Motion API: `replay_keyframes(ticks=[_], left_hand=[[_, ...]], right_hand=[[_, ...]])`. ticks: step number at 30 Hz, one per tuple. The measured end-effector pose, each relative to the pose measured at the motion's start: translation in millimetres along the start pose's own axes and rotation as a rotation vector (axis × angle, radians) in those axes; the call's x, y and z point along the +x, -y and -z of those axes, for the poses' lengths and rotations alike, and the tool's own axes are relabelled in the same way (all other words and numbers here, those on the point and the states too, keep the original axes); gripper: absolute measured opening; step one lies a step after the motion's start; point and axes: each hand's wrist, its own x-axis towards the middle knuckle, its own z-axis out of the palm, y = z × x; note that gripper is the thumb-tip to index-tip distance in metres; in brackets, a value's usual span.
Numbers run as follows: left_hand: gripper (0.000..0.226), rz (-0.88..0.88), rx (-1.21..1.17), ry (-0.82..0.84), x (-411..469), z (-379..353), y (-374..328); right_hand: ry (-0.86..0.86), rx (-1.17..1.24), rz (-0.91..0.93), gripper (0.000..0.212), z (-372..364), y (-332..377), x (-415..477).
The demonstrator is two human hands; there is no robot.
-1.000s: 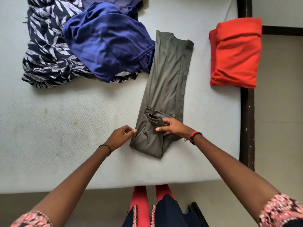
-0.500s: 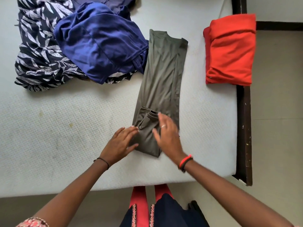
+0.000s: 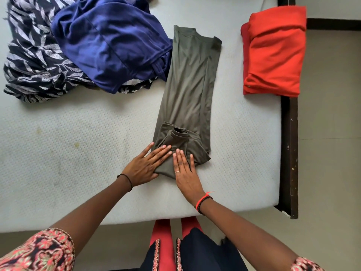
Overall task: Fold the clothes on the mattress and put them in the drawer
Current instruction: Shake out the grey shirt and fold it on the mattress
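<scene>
White quilted mattress (image 3: 78, 133) on a dark wooden bed frame (image 3: 289, 153), pale floor (image 3: 332, 173) to the right and along the near edge. Near the front edge of the mattress, left hand (image 3: 143, 168) laid flat, fingers straight and slightly spread, fingertips pressing on the left side of the near end of an olive green garment (image 3: 187, 90). Right hand (image 3: 185, 173) just beside it, also flat and open, fingers straight, resting on the same folded-over end, with a thin ring (image 3: 177, 171) on one finger. Nothing gripped by either, only pressed down. Black cord (image 3: 127, 178) round the left wrist, red and black bracelets (image 3: 203, 202) round the right. Olive green garment stretched as a long narrow strip away from the hands toward the far side of the mattress, its near end doubled back on itself with a small ribbed opening showing on top. Touching its far left edge, a crumpled blue garment (image 3: 109, 42), heaped partly over a dark leaf-print garment (image 3: 33, 63) at the far left. Well apart to the right, a folded red garment (image 3: 273, 53) lying over the right edge of the mattress and the bed frame. Nearest the camera, floral sleeves (image 3: 39, 251) on the arms, red trousers (image 3: 162, 233) and a dark blue top (image 3: 197, 253) below the mattress edge
</scene>
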Motion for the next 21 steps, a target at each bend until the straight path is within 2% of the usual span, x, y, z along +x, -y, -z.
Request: replay_keyframes(ticks=[3, 7, 8, 11, 14, 17, 19, 20, 21], left_hand=[[0.076, 0.017, -0.045, 0.015, -4.5, 6.8, -6.9], [0.076, -0.051, -0.124, 0.056, -19.3, 13.8, -21.8], [0.076, -0.078, -0.151, 0.067, -24.6, 13.6, -27.8], [0.079, -0.142, -0.253, 0.099, -41.6, 7.5, -44.1], [0.069, -0.152, -0.397, 0.174, -45.8, 18.4, -51.4], [0.055, -0.011, -0.807, 0.361, -33.9, 49.7, -43.5], [0.023, 0.153, -1.024, 0.288, -22.6, 63.9, -31.8], [0.022, 0.243, -1.107, 0.237, -17.0, 65.4, -24.4], [0.031, 0.319, -1.174, 0.203, -11.3, 66.0, -17.1]], right_hand=[[-0.006, 0.017, 0.016, 0.058, -0.6, -0.3, -8.0], [0.140, 0.107, 0.090, 0.071, 5.1, -2.7, -35.6], [0.197, 0.155, 0.129, 0.075, 9.0, -4.3, -43.4], [0.550, 0.316, 0.176, 0.081, 26.2, -10.1, -60.3], [0.706, 0.496, 0.175, 0.072, 40.8, -21.4, -56.1], [0.770, 0.645, 0.135, 0.062, 62.1, -46.4, -36.3], [0.775, 0.812, 0.070, 0.049, 81.5, -64.9, -21.8], [0.769, 0.920, 0.037, 0.037, 90.1, -72.7, -14.8], [0.756, 0.999, 0.003, 0.028, 96.7, -79.8, -7.7]])
